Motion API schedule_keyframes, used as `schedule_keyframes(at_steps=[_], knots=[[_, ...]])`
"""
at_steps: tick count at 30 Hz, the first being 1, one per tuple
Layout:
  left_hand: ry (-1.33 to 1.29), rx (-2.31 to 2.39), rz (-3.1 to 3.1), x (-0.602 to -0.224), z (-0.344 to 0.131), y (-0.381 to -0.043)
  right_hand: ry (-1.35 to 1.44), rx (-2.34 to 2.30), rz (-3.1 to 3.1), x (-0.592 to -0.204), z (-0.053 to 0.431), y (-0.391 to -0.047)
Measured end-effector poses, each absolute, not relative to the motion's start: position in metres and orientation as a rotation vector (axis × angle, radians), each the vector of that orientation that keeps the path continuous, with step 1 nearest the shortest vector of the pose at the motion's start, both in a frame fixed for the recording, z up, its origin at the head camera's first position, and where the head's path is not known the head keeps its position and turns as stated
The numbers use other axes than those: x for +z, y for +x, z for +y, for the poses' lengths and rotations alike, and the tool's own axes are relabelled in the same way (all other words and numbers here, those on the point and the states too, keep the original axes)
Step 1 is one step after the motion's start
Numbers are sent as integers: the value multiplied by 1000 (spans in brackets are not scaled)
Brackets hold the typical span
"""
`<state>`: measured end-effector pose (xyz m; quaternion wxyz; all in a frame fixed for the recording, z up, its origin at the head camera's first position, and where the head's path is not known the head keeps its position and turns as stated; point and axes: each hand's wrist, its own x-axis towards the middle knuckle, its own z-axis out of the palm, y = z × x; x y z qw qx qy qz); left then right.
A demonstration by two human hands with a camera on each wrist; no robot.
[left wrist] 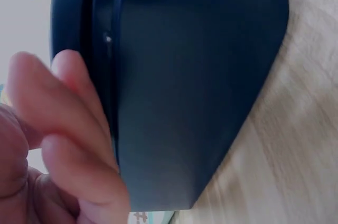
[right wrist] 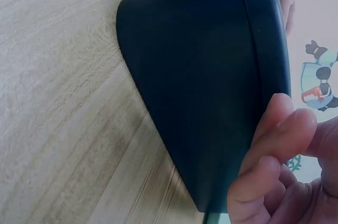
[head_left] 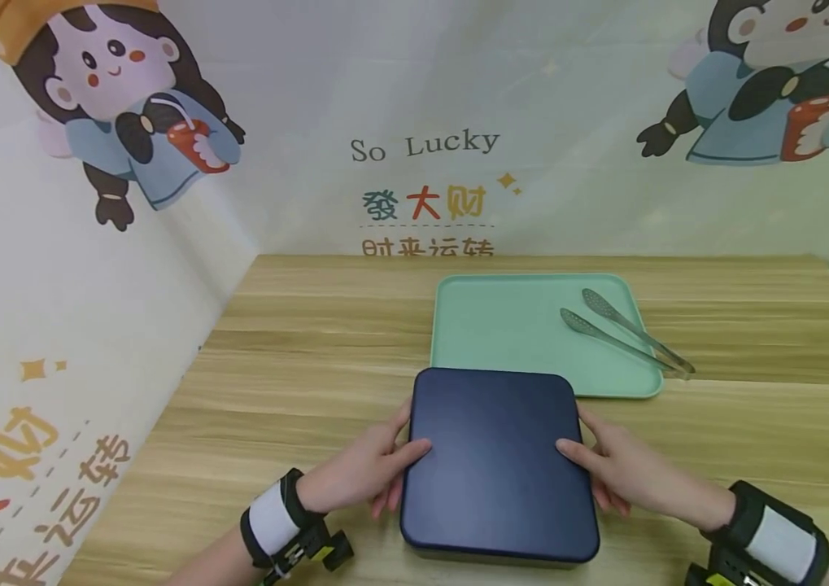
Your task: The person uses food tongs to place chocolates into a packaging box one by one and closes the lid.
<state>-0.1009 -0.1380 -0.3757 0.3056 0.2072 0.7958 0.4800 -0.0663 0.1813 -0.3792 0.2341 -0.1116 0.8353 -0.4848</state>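
Observation:
A dark blue rectangular box with rounded corners stands on the table, its lid [head_left: 498, 472] facing up in the head view. My left hand [head_left: 373, 464] grips the lid's left edge, thumb on top and fingers at the rim. On the opposite edge, my right hand [head_left: 615, 460] holds the lid the same way. The left wrist view shows the box body [left wrist: 179, 86] below the lid [left wrist: 68, 18], with a dark gap and a ridge between them. In the right wrist view the lid [right wrist: 266, 39] sits close against the body [right wrist: 185, 76]. The box's inside is hidden.
Behind the box lies a light green tray [head_left: 502, 317], its front edge partly covered by the lid. Metal tongs [head_left: 622, 334] rest across the tray's right side, their joined end past its rim. A printed cloth [head_left: 297, 98] hangs behind the wooden table [head_left: 311, 350].

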Motion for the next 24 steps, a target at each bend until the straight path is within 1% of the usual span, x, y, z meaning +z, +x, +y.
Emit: schedule_keyframes(at_steps=[12, 19, 24], knots=[[500, 1277, 2135, -385, -141, -100, -359, -1399, 2233, -392, 181, -63], [410, 1241, 1817, -393, -154, -82, -276, -1392, 1932, -397, 192, -39], [440, 1213, 1713, -396, -156, -73, -246, -1462, 1776, -401, 191, -28]])
